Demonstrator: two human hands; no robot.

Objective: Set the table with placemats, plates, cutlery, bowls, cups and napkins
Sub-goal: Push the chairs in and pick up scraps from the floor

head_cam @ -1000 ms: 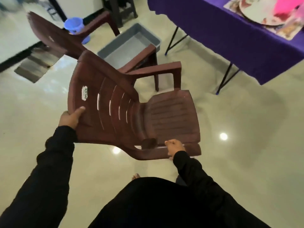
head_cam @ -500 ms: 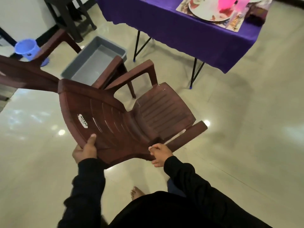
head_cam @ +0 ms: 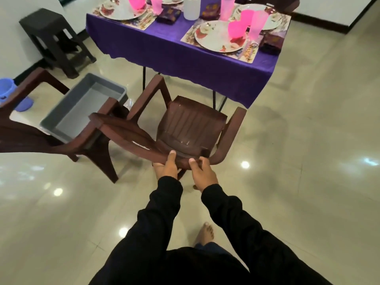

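- A bare foot point(head_cam: 206, 233) stands on the glossy tiled floor point(head_cam: 298, 161), just ahead of the person's dark clothing.
- Two black sleeves reach forward, close together.
- The left hand point(head_cam: 167, 166) grasps the top edge of a brown plastic chair point(head_cam: 191, 128), thumb laid over the rim and fingers tucked under it.
- The right hand point(head_cam: 202, 173) grips the same edge just beside the left, thumb on top; its fingers look curled beneath, though they are mostly hidden.
- The chair faces the table, its seat pointing at the purple cloth and its front near the table legs.
- To the left, a second brown chair point(head_cam: 41, 138) stands beside an empty grey tub point(head_cam: 82, 108) on the floor.
- Further left is a blue bucket point(head_cam: 6, 89); behind it, near the wall, a dark stool point(head_cam: 53, 38).
- The table point(head_cam: 174, 52), draped in purple, is already laid: a floral placemat point(head_cam: 249, 56) on the near right carries a plate point(head_cam: 213, 38), a pink bowl point(head_cam: 236, 28) and a pink cup point(head_cam: 256, 25), with cutlery point(head_cam: 249, 50) alongside.
- A dark folded napkin point(head_cam: 271, 43) lies at the right edge of that setting.
- More plates and pink cups sit further back, around a white jar point(head_cam: 191, 8).
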